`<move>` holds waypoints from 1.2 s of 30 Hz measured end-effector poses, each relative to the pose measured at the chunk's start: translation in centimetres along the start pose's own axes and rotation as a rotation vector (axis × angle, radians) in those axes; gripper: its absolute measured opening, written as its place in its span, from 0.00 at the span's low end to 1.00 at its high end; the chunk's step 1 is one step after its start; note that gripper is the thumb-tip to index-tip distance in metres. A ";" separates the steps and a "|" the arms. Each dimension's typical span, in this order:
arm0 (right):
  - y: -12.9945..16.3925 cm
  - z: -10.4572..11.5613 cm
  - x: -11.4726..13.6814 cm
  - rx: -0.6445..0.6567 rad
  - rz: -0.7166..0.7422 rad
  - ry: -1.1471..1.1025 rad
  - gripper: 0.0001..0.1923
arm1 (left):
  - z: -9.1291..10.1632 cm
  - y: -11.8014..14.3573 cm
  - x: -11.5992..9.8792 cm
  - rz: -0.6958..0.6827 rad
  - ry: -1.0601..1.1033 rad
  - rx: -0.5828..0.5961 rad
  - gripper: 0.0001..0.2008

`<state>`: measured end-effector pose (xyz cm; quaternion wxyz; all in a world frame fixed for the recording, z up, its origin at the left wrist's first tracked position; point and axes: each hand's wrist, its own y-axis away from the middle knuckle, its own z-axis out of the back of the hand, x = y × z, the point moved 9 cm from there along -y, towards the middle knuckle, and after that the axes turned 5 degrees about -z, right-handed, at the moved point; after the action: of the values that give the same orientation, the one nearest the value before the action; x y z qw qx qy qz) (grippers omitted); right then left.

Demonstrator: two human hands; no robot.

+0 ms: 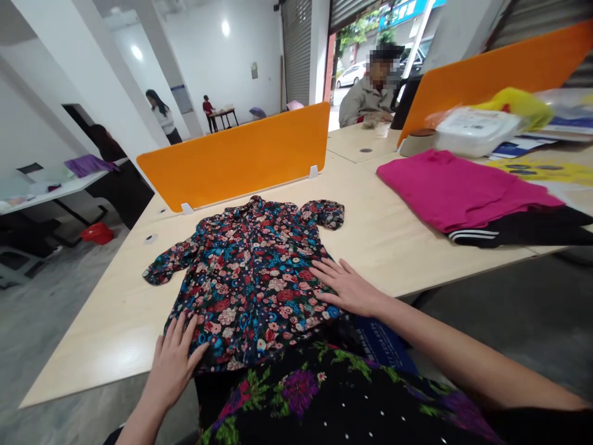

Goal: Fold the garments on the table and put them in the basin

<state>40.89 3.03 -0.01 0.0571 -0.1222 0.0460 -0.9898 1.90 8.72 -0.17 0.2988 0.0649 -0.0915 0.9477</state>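
A dark shirt (252,278) with a dense floral print lies spread on the pale wooden table (115,321), its collar toward the orange divider and its short sleeves out to the sides. At its lower left corner my left hand (173,358) rests flat, fingers apart on the cloth. My right hand (347,287) lies on the shirt's right side, lower half, palm down with fingers stretched out. Neither hand grips the fabric. The shirt's hem reaches the table's near edge, close to my body.
An orange divider (241,157) stands behind the shirt. To the right lie folded magenta cloth (463,188), a black garment with white stripes (523,228) and a clear plastic container (477,130). A person (370,93) sits across the table; others are farther back.
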 end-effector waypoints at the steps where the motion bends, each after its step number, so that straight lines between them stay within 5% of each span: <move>1: 0.0 0.2 -1.0 0.011 -0.014 -0.011 0.35 | -0.3 0.9 0.9 0.010 -0.013 0.023 0.26; 5: -2.6 3.1 -4.2 0.025 -0.086 -0.149 0.28 | 1.6 -0.2 2.9 -0.017 -0.028 0.029 0.24; 8: -8.4 6.4 -5.8 -0.197 -0.188 -0.142 0.29 | 5.4 -7.5 4.1 0.060 0.075 -0.165 0.24; 10: -13.0 6.8 -6.2 -0.285 -0.198 -0.059 0.29 | 6.4 -14.0 3.8 -0.005 0.164 -0.228 0.25; 14: -19.3 3.3 -10.6 -0.153 -0.312 0.046 0.30 | 2.2 -22.5 6.4 0.045 0.111 -0.027 0.25; 18: -18.9 2.6 -18.0 -0.176 -0.442 0.065 0.28 | -1.6 -21.9 13.2 0.127 -0.027 0.045 0.24; 22: -18.7 4.7 -20.1 -0.243 -0.476 0.072 0.26 | -1.3 -21.9 18.4 0.265 -0.103 0.004 0.24; 24: -20.4 5.6 -18.1 -0.293 -0.450 0.087 0.26 | -0.1 -23.9 17.8 0.315 -0.101 -0.066 0.25; 27: -25.0 4.3 -11.9 -0.215 -0.244 0.073 0.27 | 0.6 -28.9 10.9 0.063 0.016 -0.161 0.25; 30: -29.5 0.2 -6.6 0.035 -0.029 0.050 0.32 | -2.3 -33.0 4.4 -0.144 0.135 0.039 0.26; 32: -31.9 -1.2 -5.9 0.071 -0.029 0.074 0.35 | -4.0 -34.8 4.2 -0.042 0.147 0.137 0.29; 36: -35.3 -1.7 -7.4 0.003 -0.100 0.106 0.38 | -5.2 -36.9 7.6 0.209 0.151 0.163 0.32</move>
<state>43.96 39.00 0.28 0.0051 -0.0718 0.0413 -0.9966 16.68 43.72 1.07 0.1984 0.0077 0.0025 0.9801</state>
